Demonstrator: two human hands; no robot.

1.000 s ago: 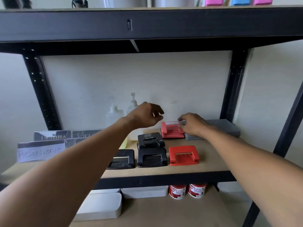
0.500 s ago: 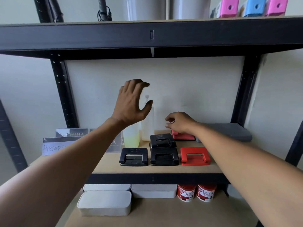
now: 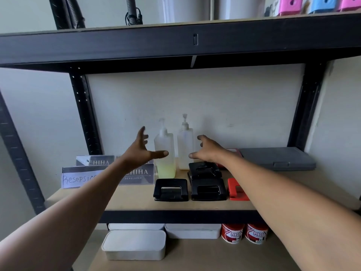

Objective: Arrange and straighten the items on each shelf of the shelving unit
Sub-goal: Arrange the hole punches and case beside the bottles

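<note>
Signs, left of centre: acrylic name signs (image 3: 136,174) stand in overlapping rows under the left forearm; a dropped elbow would likely knock them flat.
Left hand (image 3: 139,151): centre frame, fingers spread, grasping nothing; thumb tip at or just short of the yellow-liquid bottle (image 3: 165,153), can't tell which.
Bottles, centre: yellow-liquid bottle and clear bottle (image 3: 185,145) upright, side by side at the back of the middle shelf (image 3: 136,198), near the wall (image 3: 234,106). Tall, narrow, mostly empty, so probably tippy. A one-sided bump from either hand could topple one into the other.
Right hand (image 3: 207,150): just right of the clear bottle, fingers loosely spread, holding nothing, not touching it.
Punches, lower centre: black punches (image 3: 208,189) sit directly below the right wrist, red punch (image 3: 236,189) partly hidden by the forearm. Lowering the wrist would shove the row crooked.
Grey case (image 3: 277,158), right: flat at the back, well apart from both hands.
Edges: wall close behind the bottles, so little room to push back; upper shelf beam (image 3: 175,44) across the top leaves ample headroom above the pumps.
Open room: bare board in front of the signs and right of the red punch, toward the front edge.
</note>
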